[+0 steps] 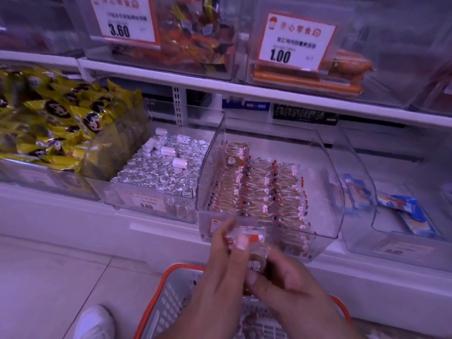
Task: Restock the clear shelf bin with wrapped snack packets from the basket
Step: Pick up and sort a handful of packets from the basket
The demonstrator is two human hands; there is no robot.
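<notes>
While gripping a small stack of packets (247, 241) above basket (171, 289): both hands closed on the same stack, just below the front wall of bin (325, 192). Left hand (220, 272): fingers curled round the stack's left side, thumb pressed on top. Right hand (286, 282): fingers and thumb pinching the stack's lower right end, round brown contents visible through the clear wrap. Bin: clear, on the lower shelf, tilted toward the viewer, holding three tidy rows of wrapped packets (264, 192) with red and white ends, plus a few lying loose at the back left. Right part of bin floor bare. Basket: red rim, grey mesh wall, directly beneath the hands, more packets showing inside near the bottom edge. Left of bin, touching it: a clear tray of silver rolls (159, 172); further left, a heap of yellow bags (56, 118). Right of bin: another clear tray with blue packs (403, 211). Upper shelf: price cards reading 3.60 (119, 30) and 1.00 (280, 56). White shoe (95, 324) on the floor, left of basket.
</notes>
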